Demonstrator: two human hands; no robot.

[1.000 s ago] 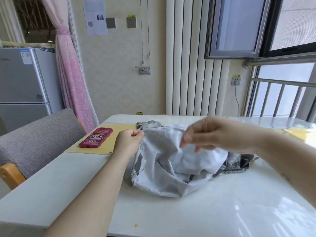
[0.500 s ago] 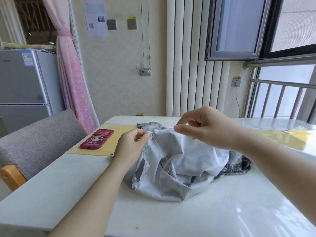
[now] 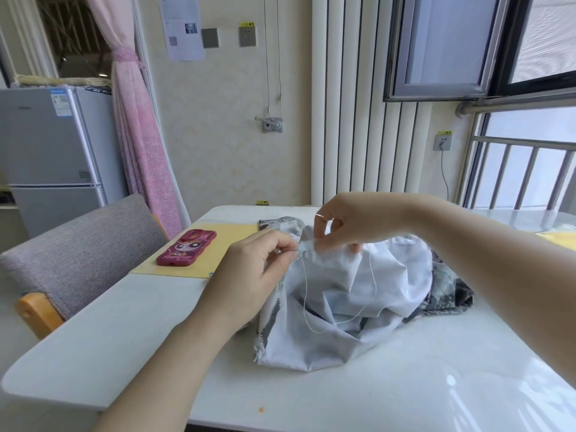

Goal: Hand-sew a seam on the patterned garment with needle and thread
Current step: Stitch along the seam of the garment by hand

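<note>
Garment (image 3: 358, 294) on white table (image 3: 405, 385) by window (image 3: 530, 169), left hand (image 3: 252, 275) and right hand (image 3: 352, 226) pinching it.

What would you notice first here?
The left hand and right hand pinch the top edge of a crumpled pale garment on the white table, with a loop of white thread hanging down its front. At left, a red cartoon phone lies on a yellow mat.
</note>
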